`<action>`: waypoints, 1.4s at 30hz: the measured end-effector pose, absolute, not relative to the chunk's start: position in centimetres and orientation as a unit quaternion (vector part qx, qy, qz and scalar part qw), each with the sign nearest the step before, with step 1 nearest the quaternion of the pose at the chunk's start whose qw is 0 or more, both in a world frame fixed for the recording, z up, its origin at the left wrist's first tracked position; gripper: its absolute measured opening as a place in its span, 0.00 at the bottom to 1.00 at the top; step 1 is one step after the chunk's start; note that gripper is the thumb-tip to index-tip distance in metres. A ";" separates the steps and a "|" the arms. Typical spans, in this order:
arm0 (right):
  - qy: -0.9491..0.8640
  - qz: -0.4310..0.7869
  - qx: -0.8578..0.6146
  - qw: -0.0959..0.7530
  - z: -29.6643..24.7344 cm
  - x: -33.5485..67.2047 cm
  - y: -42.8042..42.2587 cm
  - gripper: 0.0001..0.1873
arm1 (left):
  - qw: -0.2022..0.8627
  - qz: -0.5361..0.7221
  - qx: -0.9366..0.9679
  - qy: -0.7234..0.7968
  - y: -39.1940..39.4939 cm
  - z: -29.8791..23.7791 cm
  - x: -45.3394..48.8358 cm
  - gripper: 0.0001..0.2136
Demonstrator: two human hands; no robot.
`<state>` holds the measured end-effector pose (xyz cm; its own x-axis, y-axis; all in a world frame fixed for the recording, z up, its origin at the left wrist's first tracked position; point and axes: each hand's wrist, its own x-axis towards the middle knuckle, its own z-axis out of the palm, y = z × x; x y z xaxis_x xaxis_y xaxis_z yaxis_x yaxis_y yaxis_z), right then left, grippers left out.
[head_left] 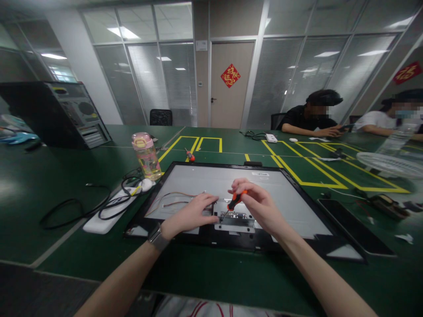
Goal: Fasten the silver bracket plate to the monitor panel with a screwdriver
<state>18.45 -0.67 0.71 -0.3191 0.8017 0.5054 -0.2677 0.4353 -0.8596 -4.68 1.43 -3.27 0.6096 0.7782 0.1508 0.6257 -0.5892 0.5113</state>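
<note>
A large flat monitor panel (pixel 185 176) with a grey back and a black frame lies on the green table in front of me. My right hand (pixel 256 200) grips a red-and-black screwdriver (pixel 234 200), held tilted, its tip down by the left side of a metal bracket (pixel 234 228) at the panel's near middle. Whether the tip sits in a screw is too small to tell. My left hand (pixel 194 212) lies flat with its fingers stretched out and thumb apart, touching the panel beside the bracket. Thin wires (pixel 172 196) run across the panel behind it.
Left of the panel are a white power strip (pixel 102 215) with black cables and a pink-topped bottle (pixel 145 156). Another screwdriver (pixel 189 155) lies beyond it. A black phone-like slab (pixel 355 226) lies on the right. A computer case (pixel 56 112) stands far left; two people sit far right.
</note>
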 end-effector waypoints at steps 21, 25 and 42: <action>-0.644 0.474 -0.243 0.550 0.8 18.5 -0.8 0.12 | 0.209 0.180 0.873 0.402 1.4 -3.3 -4.7 0.28; -0.669 0.433 -0.251 0.550 0.9 18.4 -0.8 0.09 | 0.209 0.181 0.874 0.399 1.5 -3.3 -4.7 0.28; -0.712 0.350 -0.292 0.535 1.3 17.7 0.1 0.20 | 0.212 0.171 0.871 0.410 1.2 -2.8 -4.5 0.28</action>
<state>17.65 0.09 1.30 -0.2575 0.7896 0.5569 0.0417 0.5849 -0.8101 -4.47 1.22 -2.83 0.6060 0.7857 0.1242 0.6409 -0.5748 0.5088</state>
